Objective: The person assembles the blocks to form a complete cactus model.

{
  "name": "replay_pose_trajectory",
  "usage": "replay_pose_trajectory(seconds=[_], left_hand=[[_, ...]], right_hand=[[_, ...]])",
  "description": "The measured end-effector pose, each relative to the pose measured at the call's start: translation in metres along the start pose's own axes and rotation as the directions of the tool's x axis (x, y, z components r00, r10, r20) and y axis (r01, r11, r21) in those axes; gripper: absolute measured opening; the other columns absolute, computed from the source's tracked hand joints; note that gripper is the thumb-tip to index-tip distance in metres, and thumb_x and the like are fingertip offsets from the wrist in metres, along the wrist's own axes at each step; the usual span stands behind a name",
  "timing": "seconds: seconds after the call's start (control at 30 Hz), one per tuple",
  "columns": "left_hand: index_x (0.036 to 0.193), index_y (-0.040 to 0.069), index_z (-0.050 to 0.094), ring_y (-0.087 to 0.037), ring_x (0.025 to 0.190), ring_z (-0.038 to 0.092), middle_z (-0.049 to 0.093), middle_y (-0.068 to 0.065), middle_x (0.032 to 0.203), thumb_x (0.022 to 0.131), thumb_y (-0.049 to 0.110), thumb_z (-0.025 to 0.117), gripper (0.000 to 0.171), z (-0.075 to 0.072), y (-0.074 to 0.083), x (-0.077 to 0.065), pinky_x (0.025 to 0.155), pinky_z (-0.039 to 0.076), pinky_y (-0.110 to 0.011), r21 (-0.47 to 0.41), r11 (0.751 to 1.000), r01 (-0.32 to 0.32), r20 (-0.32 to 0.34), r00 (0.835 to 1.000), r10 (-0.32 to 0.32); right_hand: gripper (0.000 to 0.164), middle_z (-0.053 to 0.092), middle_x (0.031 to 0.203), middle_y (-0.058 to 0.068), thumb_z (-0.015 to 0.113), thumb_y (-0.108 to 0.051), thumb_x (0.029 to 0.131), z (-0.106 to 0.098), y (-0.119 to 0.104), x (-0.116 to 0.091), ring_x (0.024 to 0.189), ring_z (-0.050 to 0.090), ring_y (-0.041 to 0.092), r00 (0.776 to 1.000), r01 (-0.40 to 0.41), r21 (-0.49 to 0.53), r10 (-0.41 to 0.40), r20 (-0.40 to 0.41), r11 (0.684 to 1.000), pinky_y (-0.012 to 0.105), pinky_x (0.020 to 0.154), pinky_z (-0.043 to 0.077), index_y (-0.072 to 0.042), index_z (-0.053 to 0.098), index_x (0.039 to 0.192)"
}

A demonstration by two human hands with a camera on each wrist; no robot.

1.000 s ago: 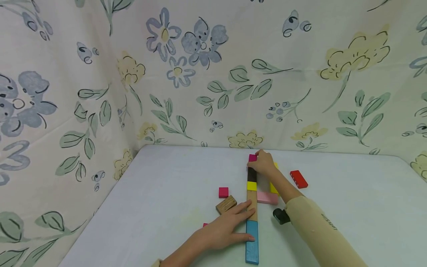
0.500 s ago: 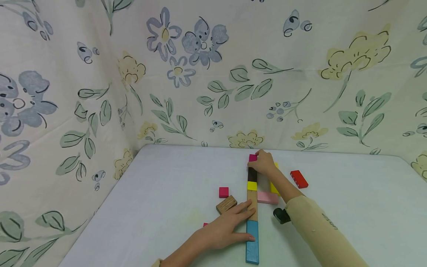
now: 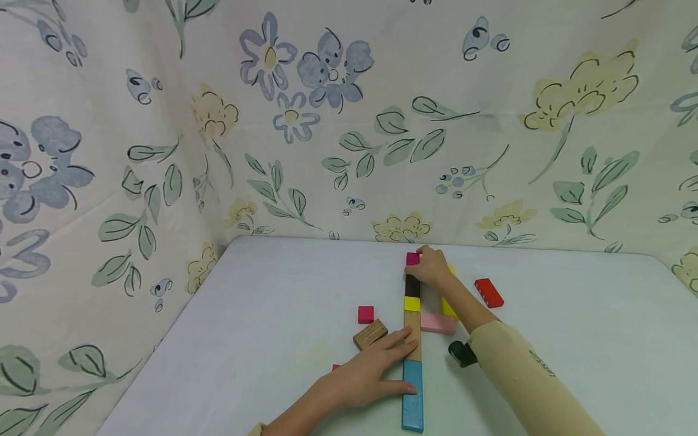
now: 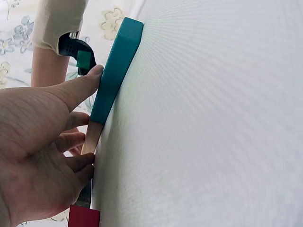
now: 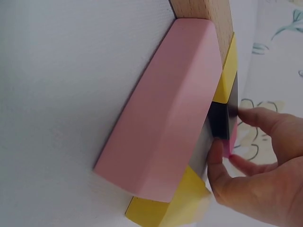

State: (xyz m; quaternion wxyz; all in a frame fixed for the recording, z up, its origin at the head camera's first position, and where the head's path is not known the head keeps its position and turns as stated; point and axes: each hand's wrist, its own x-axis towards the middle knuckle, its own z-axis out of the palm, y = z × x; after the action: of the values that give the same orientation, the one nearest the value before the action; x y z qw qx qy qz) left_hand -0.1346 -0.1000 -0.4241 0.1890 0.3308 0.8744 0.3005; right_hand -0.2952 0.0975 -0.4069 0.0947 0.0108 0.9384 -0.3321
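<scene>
A straight row of blocks runs away from me: a blue block [image 3: 412, 412], a plain wooden block [image 3: 412, 321], a small yellow block [image 3: 412, 304], a black block [image 3: 412, 286] and a magenta block [image 3: 412, 258] at the far end. My left hand [image 3: 365, 375] lies along the row with fingers spread, fingertips on the wooden block and thumb on the blue one. At the far end my right hand [image 3: 433, 267] pinches the black block between thumb and index finger. Another of its fingers reaches the magenta block's end, as the right wrist view shows.
A pink block [image 3: 438, 323] butts against the row's right side. Beyond it a yellow block [image 3: 448, 307] is partly behind my right forearm. A red block [image 3: 489, 293] lies further right. Left are a magenta square [image 3: 366, 314] and a brown block [image 3: 370, 334].
</scene>
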Motion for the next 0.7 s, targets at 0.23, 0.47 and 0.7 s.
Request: replay_pose_trajectory(seconds=[0.23,0.47,0.7], left_hand=[[0.164,0.018,0.041,-0.019,0.159,0.03,0.025,0.002,0.175,0.102,0.045,0.069,0.073,0.0,0.001,-0.001,0.123,0.037,-0.036,0.002,1.0,0.006,-0.001,1.0,-0.006],[0.163,0.019,0.042,-0.019,0.158,0.03,0.026,0.002,0.175,0.101,0.045,0.071,0.074,0.0,0.002,0.0,0.123,0.038,-0.036,0.005,1.0,0.008,-0.005,1.0,-0.008],[0.164,0.018,0.042,-0.019,0.159,0.03,0.025,0.003,0.175,0.101,0.045,0.07,0.074,0.0,0.001,-0.001,0.123,0.038,-0.037,0.005,1.0,0.001,-0.005,1.0,-0.001]], right_hand=[[0.07,0.048,0.149,0.037,0.07,-0.022,0.097,-0.002,0.003,-0.007,0.132,0.047,0.047,0.999,0.033,0.001,-0.033,-0.003,0.999,0.058,0.114,0.046,0.01,0.042,0.151],[0.067,0.05,0.146,0.038,0.07,-0.02,0.098,-0.006,0.007,-0.022,0.13,0.051,0.049,0.995,0.088,0.042,-0.086,-0.045,0.995,0.059,0.109,0.05,0.009,0.043,0.152],[0.066,0.053,0.141,0.035,0.072,-0.02,0.098,-0.007,0.014,-0.041,0.123,0.058,0.047,0.985,0.156,0.093,-0.148,-0.09,0.983,0.055,0.099,0.058,0.006,0.045,0.152]])
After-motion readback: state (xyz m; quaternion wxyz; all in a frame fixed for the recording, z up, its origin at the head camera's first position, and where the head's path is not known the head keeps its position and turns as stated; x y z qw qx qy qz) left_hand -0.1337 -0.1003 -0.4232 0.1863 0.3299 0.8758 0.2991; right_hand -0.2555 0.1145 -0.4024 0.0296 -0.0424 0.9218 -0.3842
